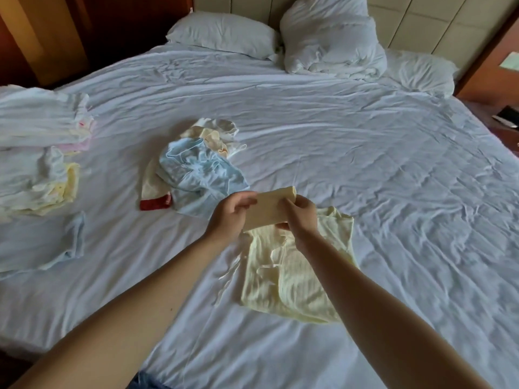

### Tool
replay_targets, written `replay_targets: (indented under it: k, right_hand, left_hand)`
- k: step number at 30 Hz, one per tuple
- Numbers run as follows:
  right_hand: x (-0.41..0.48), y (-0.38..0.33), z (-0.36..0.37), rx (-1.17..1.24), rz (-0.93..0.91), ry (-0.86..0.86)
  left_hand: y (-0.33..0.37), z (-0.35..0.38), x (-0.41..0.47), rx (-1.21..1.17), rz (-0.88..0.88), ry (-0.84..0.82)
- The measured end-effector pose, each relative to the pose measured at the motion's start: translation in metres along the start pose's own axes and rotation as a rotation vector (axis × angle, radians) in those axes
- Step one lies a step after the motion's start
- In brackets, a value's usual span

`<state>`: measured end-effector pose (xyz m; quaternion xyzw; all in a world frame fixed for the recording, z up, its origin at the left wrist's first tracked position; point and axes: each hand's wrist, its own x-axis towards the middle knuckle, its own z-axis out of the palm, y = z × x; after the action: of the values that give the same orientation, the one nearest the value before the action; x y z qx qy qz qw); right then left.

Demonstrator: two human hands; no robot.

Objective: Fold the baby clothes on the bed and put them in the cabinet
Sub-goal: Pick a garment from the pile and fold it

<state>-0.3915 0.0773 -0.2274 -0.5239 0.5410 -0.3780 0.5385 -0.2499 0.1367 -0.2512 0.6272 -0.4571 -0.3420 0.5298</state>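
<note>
Both the left hand (pixel 229 217) and right hand (pixel 302 217) pinch a folded beige cloth (pixel 266 207) over the yellow garment (pixel 295 282); a slack grip could let its folds spring open.

white pillow (pixel 222 33), bunched duvet (pixel 331 37)

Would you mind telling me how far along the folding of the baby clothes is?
Folded stacks lie left on the bed. The left hand and right hand grip a beige piece above a yellow garment. A crumpled pile mid-bed awaits folding, then all needs storing.
</note>
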Motion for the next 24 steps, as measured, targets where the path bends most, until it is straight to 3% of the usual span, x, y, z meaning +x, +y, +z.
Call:
replay_targets:
  k: [5,9,13,17,21,24]
  right_hand:
    - [0.018,0.011,-0.061,-0.113,-0.011,0.173]
    - [0.036,0.033,-0.09,-0.319,-0.046,0.295]
    - [0.038,0.054,-0.107,-0.472,-0.062,0.313]
    - [0.036,0.074,-0.116,-0.825,-0.289,0.351]
    - [0.04,0.077,-0.111,-0.98,-0.587,0.237]
    - [0.042,0.08,-0.106,-1.119,-0.504,0.025]
  left_hand:
    - [-0.004,0.043,0.008,0.384,-0.006,-0.204]
    - [0.001,0.072,0.011,0.734,0.12,-0.359]
    - [-0.009,0.086,0.013,1.016,0.176,-0.458]
    - [-0.025,0.092,0.01,1.161,0.154,-0.46]
    - [-0.025,0.095,0.012,1.191,0.177,-0.33]
    - [-0.028,0.093,0.019,1.213,0.158,-0.292]
